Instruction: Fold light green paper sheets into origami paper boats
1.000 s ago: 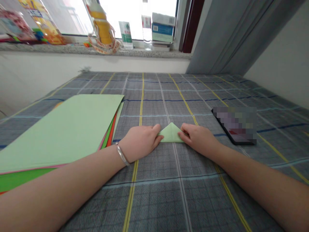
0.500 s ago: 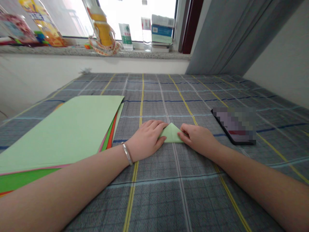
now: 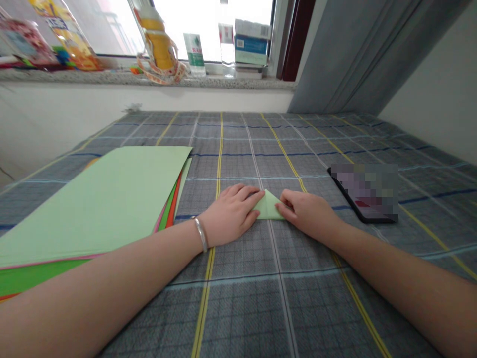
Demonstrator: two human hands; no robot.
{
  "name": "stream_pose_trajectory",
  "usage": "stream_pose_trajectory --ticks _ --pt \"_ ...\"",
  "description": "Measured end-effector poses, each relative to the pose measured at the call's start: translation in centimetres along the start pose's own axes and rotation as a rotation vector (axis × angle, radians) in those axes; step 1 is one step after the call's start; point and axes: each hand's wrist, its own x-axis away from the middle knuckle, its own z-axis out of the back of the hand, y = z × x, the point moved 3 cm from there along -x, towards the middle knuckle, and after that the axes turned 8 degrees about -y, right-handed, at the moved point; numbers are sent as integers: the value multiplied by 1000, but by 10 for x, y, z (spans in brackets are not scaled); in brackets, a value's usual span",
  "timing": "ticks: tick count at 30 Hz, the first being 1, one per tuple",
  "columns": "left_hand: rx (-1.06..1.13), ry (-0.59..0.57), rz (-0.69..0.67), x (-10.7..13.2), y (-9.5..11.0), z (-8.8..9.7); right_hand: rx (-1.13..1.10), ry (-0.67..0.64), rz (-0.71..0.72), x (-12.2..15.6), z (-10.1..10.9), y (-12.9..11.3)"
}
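A small folded piece of light green paper (image 3: pixel 269 208) lies on the checked cloth, shaped as a triangle with its point away from me and a crease down the middle. My left hand (image 3: pixel 234 213), a silver bangle at its wrist, lies flat over the left part of the paper. Its fingers are stretched out, with the index fingertip near the top point and the thumb by the lower edge. At the right corner, my right hand (image 3: pixel 306 211) is closed, thumb and curled index finger pinching the paper. Both hands cover the side corners.
To the left lies a stack of large coloured paper sheets (image 3: pixel 112 199), light green on top. A phone (image 3: pixel 363 196) with a blurred screen rests at the right. On the windowsill (image 3: pixel 223 83) stand a yellow bottle (image 3: pixel 158 47), a tube (image 3: pixel 194 54), boxes (image 3: pixel 251 47) and snack bags.
My left hand has slid slightly right, farther over the folded paper, its index finger now reaching the top point. My right hand keeps its pinch at the right corner.
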Motion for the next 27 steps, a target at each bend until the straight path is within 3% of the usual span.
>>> stream_pose_trajectory --ticks 27 --pt "-19 66 15 -5 2 1 -39 23 -16 1 0 1"
